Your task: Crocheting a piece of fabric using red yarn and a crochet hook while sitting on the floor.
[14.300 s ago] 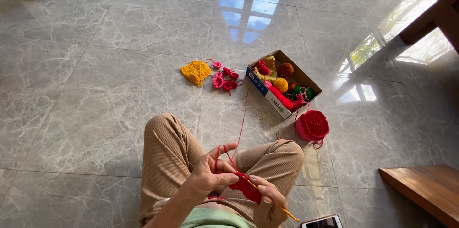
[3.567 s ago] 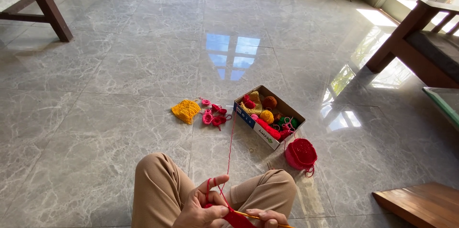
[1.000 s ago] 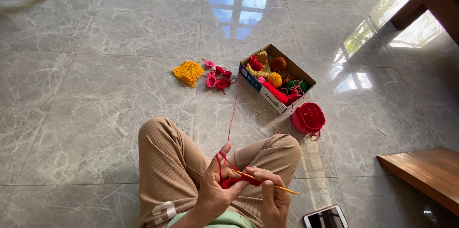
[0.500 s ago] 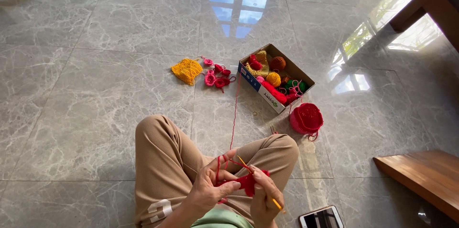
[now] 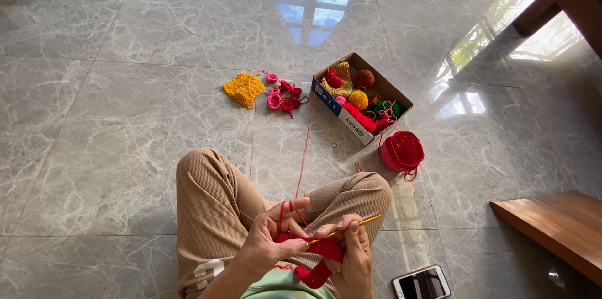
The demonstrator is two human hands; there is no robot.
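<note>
The left hand [image 5: 266,245] pinched the red crochet piece [image 5: 320,258], red yarn [image 5: 303,154] looped over a finger to stay tight. The right hand [image 5: 352,255] gripped the yellow hook [image 5: 345,227]. The yarn ran to the open box [image 5: 362,98], beside finished bits [image 5: 283,93].

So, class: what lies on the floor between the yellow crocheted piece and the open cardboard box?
In the head view, a cluster of small pink crocheted pieces lies between the yellow crocheted piece and the cardboard box, on grey marble floor.
</note>
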